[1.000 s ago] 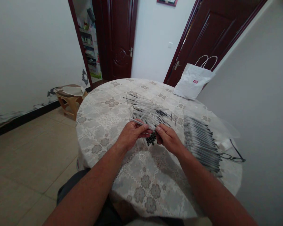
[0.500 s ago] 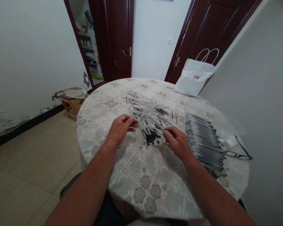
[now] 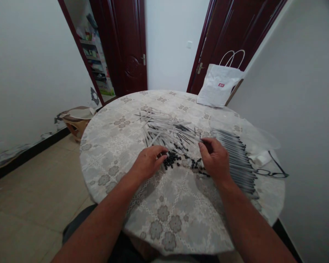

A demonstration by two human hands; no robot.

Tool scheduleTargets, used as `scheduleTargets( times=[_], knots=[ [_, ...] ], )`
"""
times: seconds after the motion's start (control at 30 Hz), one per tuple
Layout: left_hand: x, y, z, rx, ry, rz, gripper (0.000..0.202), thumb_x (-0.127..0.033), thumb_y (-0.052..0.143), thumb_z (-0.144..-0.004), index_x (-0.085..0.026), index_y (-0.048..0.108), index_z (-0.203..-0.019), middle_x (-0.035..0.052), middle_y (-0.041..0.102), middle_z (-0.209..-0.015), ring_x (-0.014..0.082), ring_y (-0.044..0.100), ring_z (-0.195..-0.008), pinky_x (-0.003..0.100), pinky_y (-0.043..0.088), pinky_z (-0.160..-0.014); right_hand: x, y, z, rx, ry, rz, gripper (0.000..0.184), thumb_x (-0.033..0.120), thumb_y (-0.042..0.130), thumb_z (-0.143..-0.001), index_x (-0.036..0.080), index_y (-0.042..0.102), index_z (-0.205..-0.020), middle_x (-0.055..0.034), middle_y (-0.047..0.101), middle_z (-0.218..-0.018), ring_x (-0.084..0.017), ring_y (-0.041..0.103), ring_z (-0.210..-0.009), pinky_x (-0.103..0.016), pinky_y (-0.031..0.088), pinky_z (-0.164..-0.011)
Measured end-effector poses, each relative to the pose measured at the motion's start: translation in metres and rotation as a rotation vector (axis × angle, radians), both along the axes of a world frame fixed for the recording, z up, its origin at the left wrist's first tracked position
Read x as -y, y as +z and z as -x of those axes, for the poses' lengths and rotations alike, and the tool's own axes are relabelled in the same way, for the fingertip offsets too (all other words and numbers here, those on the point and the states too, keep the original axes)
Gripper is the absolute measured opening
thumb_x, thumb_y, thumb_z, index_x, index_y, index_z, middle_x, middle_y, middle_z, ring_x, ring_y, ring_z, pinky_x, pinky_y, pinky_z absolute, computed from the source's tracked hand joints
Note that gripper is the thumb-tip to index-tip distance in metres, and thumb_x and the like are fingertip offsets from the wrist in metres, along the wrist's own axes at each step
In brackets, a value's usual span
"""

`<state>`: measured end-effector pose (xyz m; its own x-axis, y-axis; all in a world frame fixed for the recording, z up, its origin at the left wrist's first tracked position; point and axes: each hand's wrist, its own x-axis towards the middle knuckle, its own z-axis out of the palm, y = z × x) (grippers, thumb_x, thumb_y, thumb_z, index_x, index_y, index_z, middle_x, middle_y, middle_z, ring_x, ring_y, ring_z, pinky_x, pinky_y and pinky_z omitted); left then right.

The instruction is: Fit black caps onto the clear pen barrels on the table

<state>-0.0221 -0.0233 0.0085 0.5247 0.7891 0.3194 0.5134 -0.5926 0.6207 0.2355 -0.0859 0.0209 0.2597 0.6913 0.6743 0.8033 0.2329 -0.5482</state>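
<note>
My left hand [image 3: 150, 160] rests on the table with its fingers curled, the tips at the near edge of a loose heap of white pen tubes [image 3: 164, 129] and beside a small pile of black caps [image 3: 171, 159]. What it pinches, if anything, is hidden. My right hand [image 3: 215, 159] is closed too, thumb against fingers, at the left edge of a neat row of assembled pens [image 3: 237, 160]. More black caps [image 3: 196, 165] lie just under it. I cannot make out what its fingers hold.
A round table with a flowered cloth [image 3: 164, 215] carries everything. A white paper bag [image 3: 218, 86] leans at the far edge. Clear plastic [image 3: 256, 137] and black glasses [image 3: 272, 172] lie on the right. A low stool [image 3: 75, 118] stands left of the table. Dark doors are behind.
My hands, together at the caps a second ago, have parted. The right one has gone right to the row of pens. The left one has dropped onto the table by the caps.
</note>
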Motion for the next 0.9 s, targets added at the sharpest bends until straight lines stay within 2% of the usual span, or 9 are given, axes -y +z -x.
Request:
scheduleTargets(
  times=[0.17,0.33,0.57,0.73,0.9],
  knots=[
    [-0.004,0.003,-0.023,-0.231,-0.052,-0.082,0.021,-0.024,0.059,-0.093,-0.021,0.071,-0.11,0.0088,0.074,-0.103,0.0238,0.068,-0.095,0.034,0.05,-0.086,0.001,0.009,-0.008,0.01,-0.055,-0.098,0.014,0.029,0.062,-0.093,0.021,0.068,-0.103,-0.0033,0.067,-0.087,-0.017,0.059,-0.072,-0.031,0.049,-0.07],
    [-0.003,0.008,-0.06,-0.372,-0.101,-0.145,0.023,-0.02,0.057,-0.093,-0.023,0.07,-0.112,0.0094,0.071,-0.109,0.0251,0.066,-0.106,0.034,0.049,-0.09,0.005,0.014,-0.011,-0.038,-0.07,-0.148,0.013,0.028,0.062,-0.093,0.021,0.067,-0.102,-0.0041,0.067,-0.088,-0.018,0.059,-0.073,-0.032,0.05,-0.07],
    [0.013,-0.009,-0.105,-0.477,-0.144,-0.173,0.024,-0.03,0.059,-0.094,-0.023,0.069,-0.114,0.0105,0.07,-0.104,0.0283,0.065,-0.103,0.036,0.048,-0.084,0.007,0.016,-0.015,-0.118,-0.074,-0.193,0.014,0.027,0.06,-0.093,0.022,0.065,-0.105,-0.0045,0.067,-0.092,-0.019,0.062,-0.077,-0.034,0.051,-0.073],
    [0.016,-0.018,-0.115,-0.54,-0.141,-0.216,0.022,-0.033,0.057,-0.095,-0.023,0.073,-0.106,0.0119,0.068,-0.102,0.029,0.063,-0.099,0.037,0.047,-0.08,0.007,0.017,-0.019,-0.137,-0.096,-0.184,0.015,0.029,0.059,-0.093,0.023,0.065,-0.105,-0.0052,0.067,-0.093,-0.02,0.062,-0.078,-0.035,0.052,-0.074],
    [0.008,-0.021,-0.106,-0.591,-0.13,-0.279,0.021,-0.021,0.053,-0.095,-0.021,0.072,-0.105,0.0128,0.068,-0.1,0.0294,0.062,-0.099,0.039,0.046,-0.083,0.008,0.019,-0.021,-0.121,-0.085,-0.177,0.014,0.028,0.059,-0.093,0.023,0.064,-0.105,-0.0045,0.067,-0.091,-0.019,0.063,-0.077,-0.035,0.053,-0.074]
  ],
)
